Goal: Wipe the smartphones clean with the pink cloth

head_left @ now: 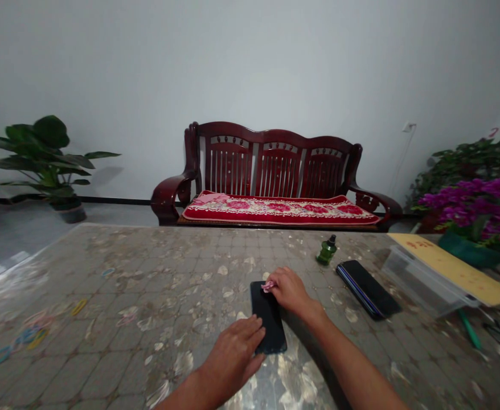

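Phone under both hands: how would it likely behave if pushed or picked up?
The phone lies flat, so it would probably slide rather than tip. Its slab shape suggests stiffness, and its smooth dark face may be slippery.

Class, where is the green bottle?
In the head view, the green bottle stands right of centre on the table, just left of the dark stack.

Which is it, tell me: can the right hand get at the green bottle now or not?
Probably yes: nothing stands between the right hand and the green bottle, but that hand is holding a pink cloth on the black phone and would likely have to let go first.
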`<action>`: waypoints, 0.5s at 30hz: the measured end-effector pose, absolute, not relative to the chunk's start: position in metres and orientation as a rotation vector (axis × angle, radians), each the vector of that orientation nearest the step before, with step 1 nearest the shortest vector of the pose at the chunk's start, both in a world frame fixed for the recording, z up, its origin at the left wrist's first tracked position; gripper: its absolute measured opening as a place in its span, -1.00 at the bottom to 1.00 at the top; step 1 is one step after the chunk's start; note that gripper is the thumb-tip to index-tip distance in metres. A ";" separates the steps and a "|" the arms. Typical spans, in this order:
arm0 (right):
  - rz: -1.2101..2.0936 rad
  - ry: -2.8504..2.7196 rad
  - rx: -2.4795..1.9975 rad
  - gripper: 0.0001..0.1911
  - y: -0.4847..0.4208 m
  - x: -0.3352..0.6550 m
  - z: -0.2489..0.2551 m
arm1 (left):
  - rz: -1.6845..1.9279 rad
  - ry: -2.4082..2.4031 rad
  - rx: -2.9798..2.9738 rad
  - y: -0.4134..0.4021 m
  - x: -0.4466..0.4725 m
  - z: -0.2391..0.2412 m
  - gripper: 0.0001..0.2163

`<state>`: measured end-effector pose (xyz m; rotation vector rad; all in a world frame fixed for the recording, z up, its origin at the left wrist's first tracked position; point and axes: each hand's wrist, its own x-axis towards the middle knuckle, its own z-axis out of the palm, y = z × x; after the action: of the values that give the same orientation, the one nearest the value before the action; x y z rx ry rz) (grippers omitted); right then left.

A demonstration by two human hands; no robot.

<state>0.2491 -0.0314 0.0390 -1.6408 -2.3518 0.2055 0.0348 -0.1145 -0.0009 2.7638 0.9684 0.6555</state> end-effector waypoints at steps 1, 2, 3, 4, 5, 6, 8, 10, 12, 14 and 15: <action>0.173 -2.333 -1.671 -0.84 -0.029 0.248 0.039 | 0.652 0.967 2.761 -0.115 0.034 -0.001 -0.68; 0.147 -2.313 -1.695 -0.84 -0.027 0.247 0.039 | 0.645 0.969 2.756 -0.115 0.034 -0.001 -0.68; 0.133 -2.297 -1.708 -0.85 -0.026 0.246 0.039 | 0.640 0.972 2.751 -0.115 0.034 -0.001 -0.68; 0.133 -2.290 -1.710 -0.85 -0.027 0.246 0.039 | 0.636 0.975 2.746 -0.115 0.034 0.000 -0.68; 0.145 -2.297 -1.699 -0.86 -0.029 0.246 0.039 | 0.635 0.977 2.741 -0.115 0.034 0.001 -0.68; 0.163 -2.316 -1.677 -0.87 -0.032 0.246 0.039 | 0.639 0.978 2.736 -0.116 0.035 0.002 -0.69; 0.211 -2.373 -1.618 -0.87 -0.041 0.247 0.041 | 0.655 0.974 2.728 -0.116 0.035 0.004 -0.71; 0.248 -2.416 -1.571 -0.87 -0.047 0.249 0.043 | 0.662 0.972 2.723 -0.116 0.036 0.005 -0.71; 0.265 -2.423 -1.566 -0.88 -0.049 0.249 0.046 | 0.651 0.980 2.718 -0.117 0.036 0.006 -0.70; 0.264 -2.398 -1.600 -0.90 -0.047 0.248 0.048 | 0.627 0.983 2.714 -0.117 0.036 0.007 -0.69; 0.268 -2.376 -1.624 -0.91 -0.044 0.248 0.049 | 0.619 0.984 2.714 -0.117 0.037 0.007 -0.68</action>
<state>0.2475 -0.0443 0.0492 -1.6241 -2.3758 0.2676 0.0365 -0.1168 0.0072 2.7140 0.9841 0.6194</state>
